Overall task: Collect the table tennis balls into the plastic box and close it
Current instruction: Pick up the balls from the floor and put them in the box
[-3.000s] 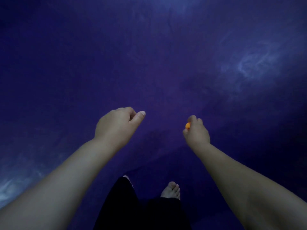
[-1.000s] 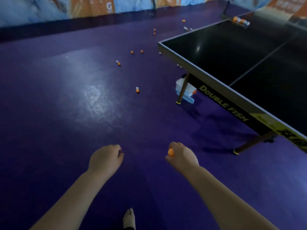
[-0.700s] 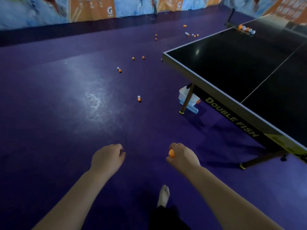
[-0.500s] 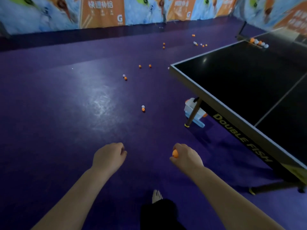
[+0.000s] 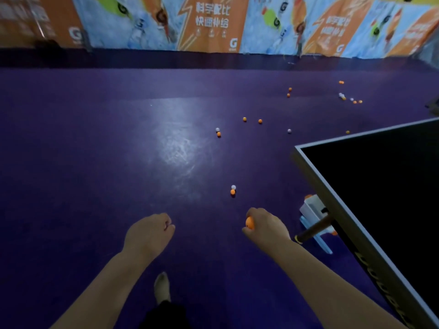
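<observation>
My right hand (image 5: 266, 225) is closed around an orange ball (image 5: 250, 222) that peeks out at the thumb side. My left hand (image 5: 148, 233) is a loose fist; I cannot see inside it. On the purple floor just ahead lie an orange ball (image 5: 232, 192) and a white ball (image 5: 233, 187), touching. The white and pale-blue plastic box (image 5: 313, 211) sits on the floor under the table corner, partly hidden by the table leg. Several more orange and white balls are scattered farther off, such as a pair (image 5: 218, 132) and two orange ones (image 5: 252, 120).
A black table tennis table (image 5: 380, 186) fills the right side, its brown leg (image 5: 313, 230) slanting down beside the box. Printed orange and blue barrier panels (image 5: 213, 24) line the far edge of the floor. My bare foot (image 5: 162, 287) is below my hands.
The view has lifted from the floor and swung left, so the table now lies farther right and the nearest ball pair is closer. Both hands keep their pose, the right still holding the orange ball.
</observation>
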